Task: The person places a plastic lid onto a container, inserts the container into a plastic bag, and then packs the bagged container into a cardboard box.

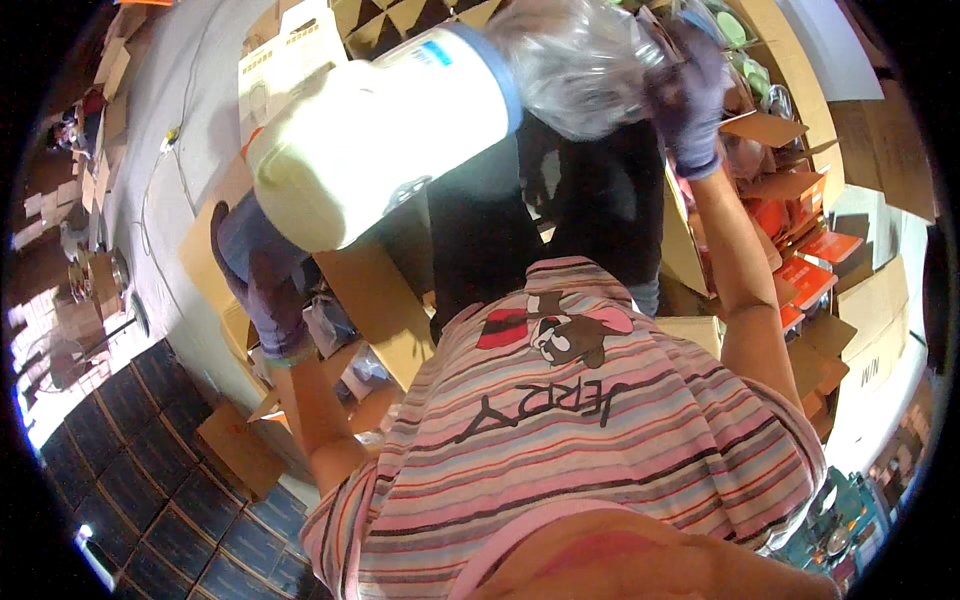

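A large white rounded plastic container [370,140] with a blue rim lies tilted in front of me, its closed end toward the left. My left hand [262,250], in a dark purple-grey glove, grips that lower left end; some fingers are hidden behind it. Crumpled clear plastic bag [580,70] material bunches at the blue-rimmed end. My right hand [690,105], in a matching glove, is closed on the bag's right side and slightly blurred. Whether the bag still covers the rim I cannot tell.
Open cardboard boxes [375,310] stand close around my legs. A box with dividers [400,18] is at the far side. Orange-red packages [805,280] sit in cartons on the right. Dark stacked boxes [150,480] fill the lower left. A cable [150,220] runs along the floor.
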The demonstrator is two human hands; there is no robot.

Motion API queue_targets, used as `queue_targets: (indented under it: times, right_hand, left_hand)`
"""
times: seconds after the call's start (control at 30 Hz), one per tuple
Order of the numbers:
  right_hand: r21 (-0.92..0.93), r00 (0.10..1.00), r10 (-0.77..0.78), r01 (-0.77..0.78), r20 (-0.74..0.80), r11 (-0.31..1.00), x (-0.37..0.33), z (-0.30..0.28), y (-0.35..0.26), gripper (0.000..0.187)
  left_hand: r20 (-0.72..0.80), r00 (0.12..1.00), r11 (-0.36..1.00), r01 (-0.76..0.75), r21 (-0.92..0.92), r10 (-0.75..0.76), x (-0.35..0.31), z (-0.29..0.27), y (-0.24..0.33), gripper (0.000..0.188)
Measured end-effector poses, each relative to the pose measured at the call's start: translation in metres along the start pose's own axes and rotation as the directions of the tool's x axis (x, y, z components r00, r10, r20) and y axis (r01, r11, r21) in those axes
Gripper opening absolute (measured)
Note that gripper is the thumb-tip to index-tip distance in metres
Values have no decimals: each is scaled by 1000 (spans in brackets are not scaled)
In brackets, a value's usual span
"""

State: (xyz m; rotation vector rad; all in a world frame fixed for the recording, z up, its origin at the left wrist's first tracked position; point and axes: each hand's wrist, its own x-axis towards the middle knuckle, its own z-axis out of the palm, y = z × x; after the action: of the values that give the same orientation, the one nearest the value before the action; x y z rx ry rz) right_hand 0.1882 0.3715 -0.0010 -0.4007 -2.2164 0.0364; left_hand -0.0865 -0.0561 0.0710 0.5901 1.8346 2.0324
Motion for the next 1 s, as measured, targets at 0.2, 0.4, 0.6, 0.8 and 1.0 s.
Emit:
queue_targets:
  times: [0.2,0.4,0.6,0.8,1.0]
  right_hand:
    - [321,537,-434,296,723,900,-107,33,-119,23]
    - [663,725,158,-681,671,311,19,-38,-86,60]
    - [618,635,94,-769,767,161,18,-40,-71,104]
    - [589,622,31,-756,782,286,8,-46,-93,111]
    - [706,830,-408,25,380,708,35,-68,-135,94]
  left_hand:
    - [56,998,997,2,-78,3,-1,5,-29,71]
    - [477,825,275,-555,785,304,10,61,-10,38]
    - [470,817,581,-571,580,334,10,34,-61,59]
    - [460,871,780,-165,603,-172,4,82,-48,67]
    - [317,809,867,485,116,-496,41,-4,-172,33]
